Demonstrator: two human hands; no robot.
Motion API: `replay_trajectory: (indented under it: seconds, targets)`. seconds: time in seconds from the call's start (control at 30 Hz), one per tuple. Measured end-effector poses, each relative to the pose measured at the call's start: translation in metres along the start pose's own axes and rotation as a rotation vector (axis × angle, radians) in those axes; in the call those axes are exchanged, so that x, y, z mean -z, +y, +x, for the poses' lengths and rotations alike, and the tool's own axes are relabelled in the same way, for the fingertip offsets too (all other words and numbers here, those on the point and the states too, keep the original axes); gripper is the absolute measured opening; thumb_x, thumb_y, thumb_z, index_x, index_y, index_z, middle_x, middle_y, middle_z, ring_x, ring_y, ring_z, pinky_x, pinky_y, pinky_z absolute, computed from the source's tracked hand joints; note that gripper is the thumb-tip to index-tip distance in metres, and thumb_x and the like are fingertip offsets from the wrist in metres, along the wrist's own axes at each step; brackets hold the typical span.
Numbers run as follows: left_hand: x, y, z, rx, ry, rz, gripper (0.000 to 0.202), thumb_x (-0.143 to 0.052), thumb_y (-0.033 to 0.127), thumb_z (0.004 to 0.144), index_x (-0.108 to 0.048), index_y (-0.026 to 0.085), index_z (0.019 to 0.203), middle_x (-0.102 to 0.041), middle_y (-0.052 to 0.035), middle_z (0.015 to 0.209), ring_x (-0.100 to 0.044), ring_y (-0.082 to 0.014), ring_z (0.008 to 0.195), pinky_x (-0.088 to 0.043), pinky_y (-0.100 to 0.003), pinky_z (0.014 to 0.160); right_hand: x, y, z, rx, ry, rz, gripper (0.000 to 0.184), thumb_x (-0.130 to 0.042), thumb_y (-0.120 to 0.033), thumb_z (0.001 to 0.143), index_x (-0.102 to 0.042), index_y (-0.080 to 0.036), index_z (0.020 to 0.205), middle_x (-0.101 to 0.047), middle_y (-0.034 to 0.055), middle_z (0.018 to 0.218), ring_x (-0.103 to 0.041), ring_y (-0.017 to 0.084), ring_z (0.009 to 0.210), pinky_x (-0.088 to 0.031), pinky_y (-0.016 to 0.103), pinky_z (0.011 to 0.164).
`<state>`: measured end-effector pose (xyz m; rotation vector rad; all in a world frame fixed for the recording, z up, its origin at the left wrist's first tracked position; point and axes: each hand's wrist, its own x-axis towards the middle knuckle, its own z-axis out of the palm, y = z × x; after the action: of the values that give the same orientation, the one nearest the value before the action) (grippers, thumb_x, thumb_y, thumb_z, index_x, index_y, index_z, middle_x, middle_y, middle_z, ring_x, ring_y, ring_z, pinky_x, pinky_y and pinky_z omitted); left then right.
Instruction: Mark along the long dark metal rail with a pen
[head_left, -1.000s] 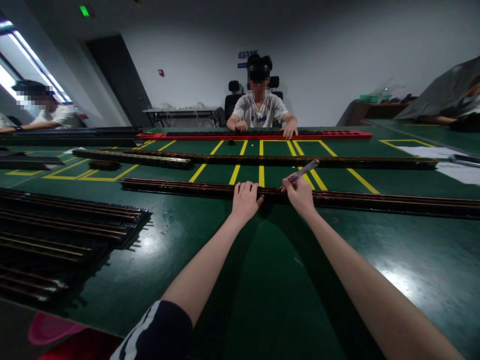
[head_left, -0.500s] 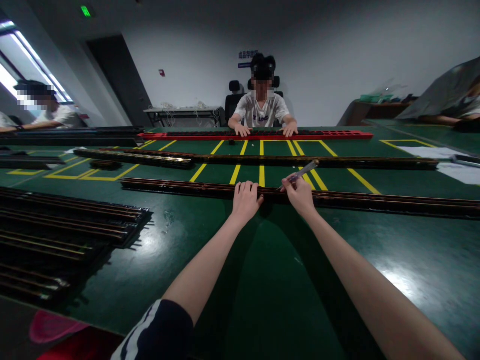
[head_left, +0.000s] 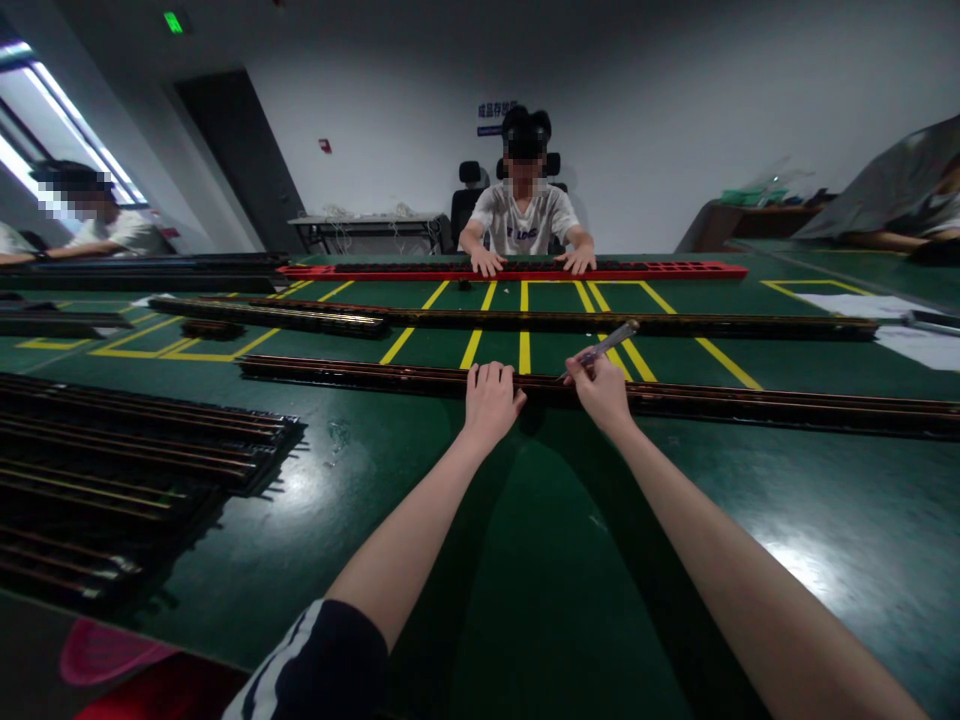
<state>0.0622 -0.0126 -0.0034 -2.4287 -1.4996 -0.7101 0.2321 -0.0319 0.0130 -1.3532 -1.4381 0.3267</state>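
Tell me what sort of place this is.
Probably a factory assembly or inspection room: a green table taped with yellow lines, long dark rails laid across it, a person opposite at a red tray, and the right hand holding a pen-like tool.

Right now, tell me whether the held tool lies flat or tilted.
Tilted: the right hand grips the tool low, its free end slanting up over the dark rail.

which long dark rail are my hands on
The nearest long dark rail: left hand and right hand, holding a clear pen-like tool, rest on it; others lie untouched.
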Motion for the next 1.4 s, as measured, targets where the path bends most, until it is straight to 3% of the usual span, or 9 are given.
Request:
replay_trajectory:
  seconds: [0.23, 0.47, 1.07, 1.4]
  targets:
    - [-0.0025, -0.0012, 0.0004, -0.004, -0.002, -0.009, 0.033, -0.044, 0.032, 0.089, -0.055, 0.015, 0.114, -0.061, -0.0114, 0.116, -0.052, -0.0251, 0.114, -0.033, -0.045, 0.107, 0.0009, -0.003, -0.0002, 0.005, -0.002, -0.02, 0.034, -0.051, -0.053, 0.083, -0.052, -0.02, 0.074, -0.061, 0.0058, 0.064, -0.058, 0.02, 0.054, -0.049, 0.035, 0.051]
    - [-0.0038, -0.0018, 0.0007, -0.002, -0.004, -0.032, 0.035, -0.043, 0.031, 0.089, -0.055, 0.015, 0.118, -0.062, -0.0104, 0.118, -0.052, -0.0244, 0.115, -0.031, -0.046, 0.108, 0.0029, 0.0001, 0.0014, 0.001, 0.094, -0.051, 0.036, -0.05, -0.053, 0.083, -0.052, -0.019, 0.073, -0.06, 0.0051, 0.06, -0.06, 0.02, 0.055, -0.048, 0.034, 0.055]
    - [-0.0021, -0.0054, 0.0002, -0.066, -0.062, -0.085, 0.038, -0.044, 0.027, 0.088, -0.053, 0.017, 0.123, -0.059, -0.0085, 0.123, -0.049, -0.0224, 0.12, -0.028, -0.045, 0.111, 0.0022, 0.0069, 0.002, 0.039, 0.039, -0.008, 0.041, -0.051, -0.059, 0.081, -0.053, -0.019, 0.074, -0.06, 0.0047, 0.062, -0.058, 0.018, 0.055, -0.047, 0.032, 0.052]
    - [-0.0036, -0.0021, 0.0007, -0.062, -0.031, -0.039, 0.035, -0.044, 0.025, 0.088, -0.055, 0.016, 0.119, -0.061, -0.0091, 0.119, -0.051, -0.023, 0.116, -0.031, -0.045, 0.109, 0.0027, 0.0042, 0.0017, 0.022, 0.039, -0.016, 0.037, -0.052, -0.055, 0.081, -0.052, -0.019, 0.074, -0.06, 0.0046, 0.061, -0.057, 0.018, 0.054, -0.046, 0.031, 0.053]
